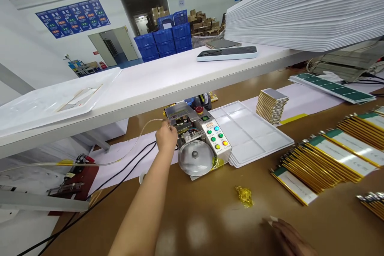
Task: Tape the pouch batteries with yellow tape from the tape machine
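Mid-frame, I'm working at the machine [216,138] with my left hand [167,136] bunched narrow, probably needing a gentle touch next; lower right, I can't tell the grip of my right hand [291,239].

Likely factory workshop: machine [207,135], blue crates [166,40]

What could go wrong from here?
The left hand is right beside the machine's mechanism, so it might get pinched if parts move. The gold rods lie in a loose pile and could roll if bumped. The crumpled yellow film might catch on the nearby right hand.
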The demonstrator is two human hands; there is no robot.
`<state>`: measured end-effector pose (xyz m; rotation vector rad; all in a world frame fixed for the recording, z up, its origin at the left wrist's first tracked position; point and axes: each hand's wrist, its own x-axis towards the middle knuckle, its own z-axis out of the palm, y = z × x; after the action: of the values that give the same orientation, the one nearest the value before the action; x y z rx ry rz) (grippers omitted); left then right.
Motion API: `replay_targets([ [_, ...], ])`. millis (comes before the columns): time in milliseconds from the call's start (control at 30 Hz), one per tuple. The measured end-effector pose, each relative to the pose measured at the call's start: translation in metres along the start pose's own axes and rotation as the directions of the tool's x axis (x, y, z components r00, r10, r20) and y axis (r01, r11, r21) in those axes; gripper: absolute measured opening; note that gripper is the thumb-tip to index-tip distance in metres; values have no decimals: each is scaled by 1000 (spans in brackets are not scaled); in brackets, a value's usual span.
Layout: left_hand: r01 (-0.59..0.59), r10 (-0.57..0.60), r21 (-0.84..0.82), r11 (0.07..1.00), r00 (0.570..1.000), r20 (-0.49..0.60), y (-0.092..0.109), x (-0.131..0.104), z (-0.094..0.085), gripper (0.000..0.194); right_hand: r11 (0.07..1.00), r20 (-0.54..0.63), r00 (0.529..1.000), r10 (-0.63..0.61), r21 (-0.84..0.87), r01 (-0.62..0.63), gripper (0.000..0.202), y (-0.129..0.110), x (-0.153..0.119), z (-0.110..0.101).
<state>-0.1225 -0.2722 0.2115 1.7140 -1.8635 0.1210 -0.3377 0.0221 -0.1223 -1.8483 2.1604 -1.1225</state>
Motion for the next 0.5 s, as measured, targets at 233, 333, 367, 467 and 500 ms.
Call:
replay_targets([
  [233,1,-7,-134,991,999,-44,4,20,-20,21,991,-244,961,-133,-8,135,26,-31,100,-47],
  [333,27,-34,-170,985,999,-35,3,25,-23,19,956,-285,921,-266,43,289,26,-70,180,-73],
  [367,40,-46,-177,983,998,-33,2,27,-23,18,947,-285,912,-295,41,319,27,-85,207,-79],
  [467,80,-86,-202,976,996,-24,0,30,-21,16,905,-262,871,-415,-22,425,28,-133,278,-88],
  [500,92,-98,-214,972,995,-21,-1,30,-20,16,884,-247,852,-462,-60,463,29,-147,297,-87],
])
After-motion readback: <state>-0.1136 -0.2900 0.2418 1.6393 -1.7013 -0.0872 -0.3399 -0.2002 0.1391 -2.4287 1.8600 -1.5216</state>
